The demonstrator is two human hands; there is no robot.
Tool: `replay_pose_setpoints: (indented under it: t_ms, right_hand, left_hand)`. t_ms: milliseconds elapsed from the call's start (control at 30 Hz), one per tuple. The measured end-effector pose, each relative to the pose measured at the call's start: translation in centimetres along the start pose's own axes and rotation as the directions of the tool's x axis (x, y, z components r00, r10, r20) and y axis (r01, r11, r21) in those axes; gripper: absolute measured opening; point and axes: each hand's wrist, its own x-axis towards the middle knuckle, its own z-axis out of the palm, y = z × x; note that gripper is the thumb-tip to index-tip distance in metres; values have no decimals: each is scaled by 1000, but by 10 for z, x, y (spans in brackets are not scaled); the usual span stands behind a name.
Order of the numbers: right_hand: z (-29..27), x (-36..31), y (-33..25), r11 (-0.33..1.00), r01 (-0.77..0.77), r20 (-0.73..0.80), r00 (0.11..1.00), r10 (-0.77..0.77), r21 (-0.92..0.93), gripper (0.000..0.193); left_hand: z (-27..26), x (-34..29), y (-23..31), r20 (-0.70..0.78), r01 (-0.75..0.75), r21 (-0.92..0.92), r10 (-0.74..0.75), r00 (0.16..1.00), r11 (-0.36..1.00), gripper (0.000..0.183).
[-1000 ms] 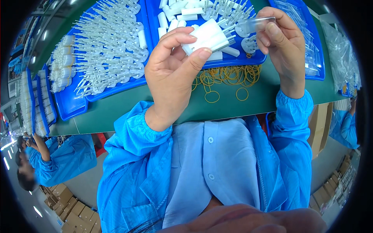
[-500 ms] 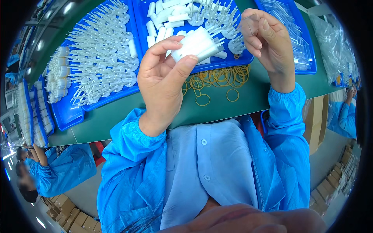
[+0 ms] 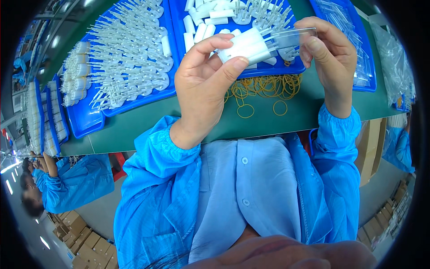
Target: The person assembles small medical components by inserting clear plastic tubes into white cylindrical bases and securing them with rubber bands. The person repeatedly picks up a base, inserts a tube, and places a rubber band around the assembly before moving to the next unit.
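A white ribbed piece point(image 3: 245, 46), like a row of joined tubes, is pinched between the thumb and fingers of my left hand point(image 3: 199, 89). From its right end thin prongs stick out. A clear flat plastic sleeve point(image 3: 289, 38) is held at its right end by my right hand point(image 3: 333, 60). The sleeve's left end meets the pronged end of the white piece; whether the prongs are inside it I cannot tell. Both hands are raised above the near edge of a blue tray point(image 3: 286, 70) holding loose white cylinders point(image 3: 218, 20) and upright pronged white parts point(image 3: 268, 15).
Left stands a blue tray point(image 3: 92, 122) crowded with pronged white parts point(image 3: 130, 58). Yellow rubber bands point(image 3: 268, 87) lie on the green table point(image 3: 260, 123). Clear sleeves fill a right-hand blue tray point(image 3: 365, 85), beside plastic bags point(image 3: 389, 58). A person in blue point(image 3: 83, 184) works at left.
My right hand has turned the clear sleeve and brought it against the pronged end of the white piece. The whole view has shifted slightly, and my left hand keeps its grip.
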Motion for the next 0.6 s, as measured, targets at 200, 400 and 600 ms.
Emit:
replay_pose_setpoints:
  t_ms: [200,400,600]
  right_hand:
    - [-1,1,-2,1000,14,7,1000,-14,-5,26]
    - [3,0,-3,999,16,24,1000,-15,-49,24]
    - [7,0,-5,999,-52,35,998,51,13,23]
  left_hand:
    - [1,2,-5,116,-187,98,176,978,977,40]
    - [1,1,-5,138,-206,133,187,973,970,41]
    - [0,4,-8,173,-245,309,199,965,919,39]
